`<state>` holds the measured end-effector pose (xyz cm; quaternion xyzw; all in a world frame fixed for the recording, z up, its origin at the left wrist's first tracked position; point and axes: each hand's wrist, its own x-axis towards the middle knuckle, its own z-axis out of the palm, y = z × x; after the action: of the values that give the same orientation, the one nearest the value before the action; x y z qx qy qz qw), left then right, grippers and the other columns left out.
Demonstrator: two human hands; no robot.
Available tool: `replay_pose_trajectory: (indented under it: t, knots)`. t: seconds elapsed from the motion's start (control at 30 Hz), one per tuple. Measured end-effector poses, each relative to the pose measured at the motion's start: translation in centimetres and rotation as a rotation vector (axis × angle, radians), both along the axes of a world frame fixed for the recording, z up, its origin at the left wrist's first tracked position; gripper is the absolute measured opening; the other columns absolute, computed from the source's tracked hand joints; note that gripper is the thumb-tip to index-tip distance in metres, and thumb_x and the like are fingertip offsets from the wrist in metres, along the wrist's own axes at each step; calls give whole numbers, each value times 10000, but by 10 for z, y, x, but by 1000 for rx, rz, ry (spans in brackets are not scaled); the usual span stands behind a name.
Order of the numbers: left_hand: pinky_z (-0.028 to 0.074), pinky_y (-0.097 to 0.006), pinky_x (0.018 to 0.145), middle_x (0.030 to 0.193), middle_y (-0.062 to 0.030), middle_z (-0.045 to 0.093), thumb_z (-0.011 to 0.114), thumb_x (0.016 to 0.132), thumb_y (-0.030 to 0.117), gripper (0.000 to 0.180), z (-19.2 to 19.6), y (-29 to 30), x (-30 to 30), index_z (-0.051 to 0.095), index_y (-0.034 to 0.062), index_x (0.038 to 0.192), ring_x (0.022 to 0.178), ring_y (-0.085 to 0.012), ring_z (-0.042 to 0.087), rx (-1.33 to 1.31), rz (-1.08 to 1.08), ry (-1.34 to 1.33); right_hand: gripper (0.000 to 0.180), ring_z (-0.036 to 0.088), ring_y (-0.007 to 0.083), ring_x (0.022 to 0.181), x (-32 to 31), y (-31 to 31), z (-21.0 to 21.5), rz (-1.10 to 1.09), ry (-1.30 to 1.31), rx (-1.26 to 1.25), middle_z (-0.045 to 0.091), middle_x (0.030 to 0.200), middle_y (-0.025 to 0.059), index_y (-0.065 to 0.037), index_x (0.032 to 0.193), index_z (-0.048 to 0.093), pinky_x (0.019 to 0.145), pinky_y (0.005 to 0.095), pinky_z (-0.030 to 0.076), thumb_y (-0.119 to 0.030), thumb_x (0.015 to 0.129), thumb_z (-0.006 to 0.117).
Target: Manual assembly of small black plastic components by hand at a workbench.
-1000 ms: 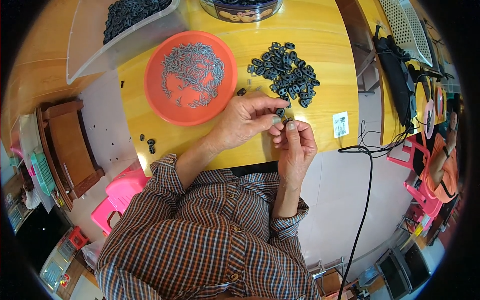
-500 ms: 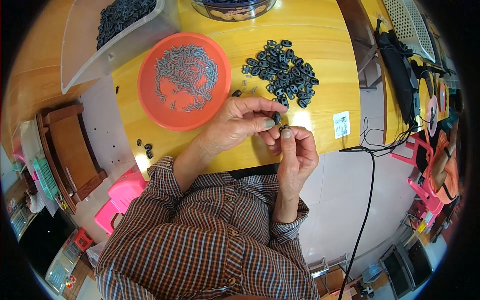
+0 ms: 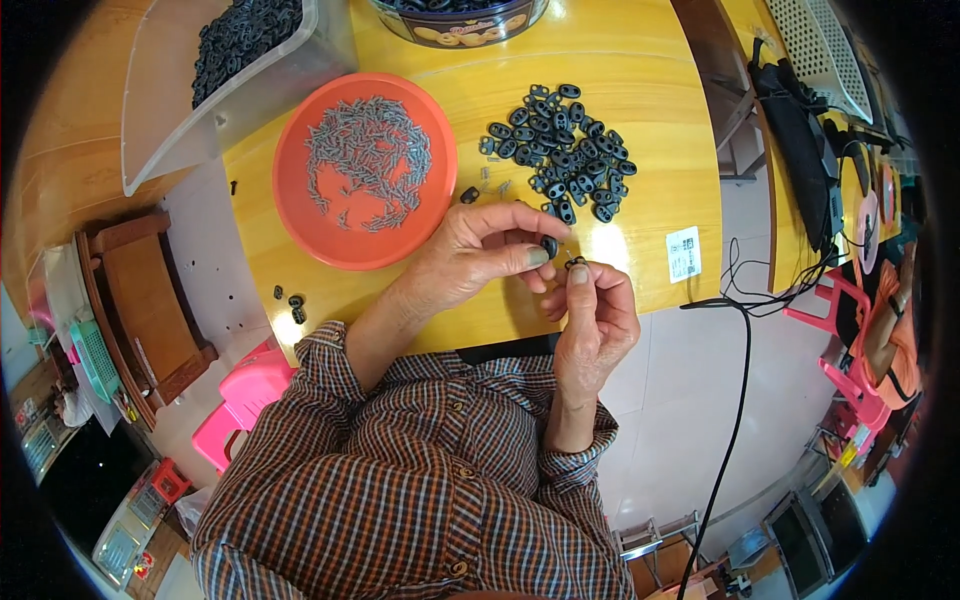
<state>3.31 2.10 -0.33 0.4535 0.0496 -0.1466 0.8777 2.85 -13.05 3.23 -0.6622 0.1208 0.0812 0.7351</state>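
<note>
My left hand [image 3: 470,262] pinches a small black oval plastic part [image 3: 549,246] between thumb and fingers, just above the yellow table's [image 3: 640,130] near edge. My right hand [image 3: 592,320] holds a tiny black piece with a metal pin [image 3: 576,263] at its fingertips, almost touching the left hand's part. A heap of the same black oval parts [image 3: 560,165] lies just beyond both hands. Left of the heap stands an orange round dish [image 3: 300,215] holding several small grey screws [image 3: 365,160].
A clear plastic bin [image 3: 165,120] of black parts stands at the far left, and a round tin [image 3: 465,22] at the top. Loose black parts [image 3: 291,301] lie near the table edge. A white label [image 3: 684,254], black cable [image 3: 735,400], pink stools [image 3: 250,395] and another person [image 3: 885,320] are nearby.
The camera view shifted slightly; both hands stay together at the table's edge, with the fingertips working the small parts closer to each other.
</note>
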Motion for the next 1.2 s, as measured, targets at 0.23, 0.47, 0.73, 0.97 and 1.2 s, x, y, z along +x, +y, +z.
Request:
replay_pose_trajectory:
  t: [0.23,0.47,0.73,0.97,1.2]
  knots:
    - [535,-268,767,981,-92,643,588,883,-7,175,-5,-8,-2,589,-23,1058,848,-137,636,91,121,-11,120,600,112,592,0,4,4,-59,14,15,664,875,143,11,929,561,483,197,439,-108,936,549]
    - [523,-238,738,969,-74,637,599,861,-40,216,2,-14,-3,605,-17,1076,854,-117,629,299,200,-155,128,618,117,602,0,3,3,-93,-40,22,662,932,163,21,921,549,469,186,436,-104,943,532]
    - [514,-218,683,911,-55,644,600,855,-44,274,4,-12,-2,615,-11,1126,796,-91,620,587,93,-286,145,615,111,596,5,0,1,-127,57,78,671,892,153,10,903,565,463,183,422,-132,930,560]
    - [555,-252,643,867,-86,662,597,877,-5,284,3,-6,0,577,-26,1160,698,-131,655,135,42,22,109,534,52,570,2,-8,-5,-76,64,101,636,804,47,-6,900,588,492,175,432,-114,910,599]
    - [562,-273,639,880,-97,653,607,857,-30,292,0,-6,1,585,-27,1148,693,-156,656,154,40,35,88,458,40,521,4,-7,-7,-27,54,35,559,647,-5,-19,854,599,481,182,342,-97,890,619]
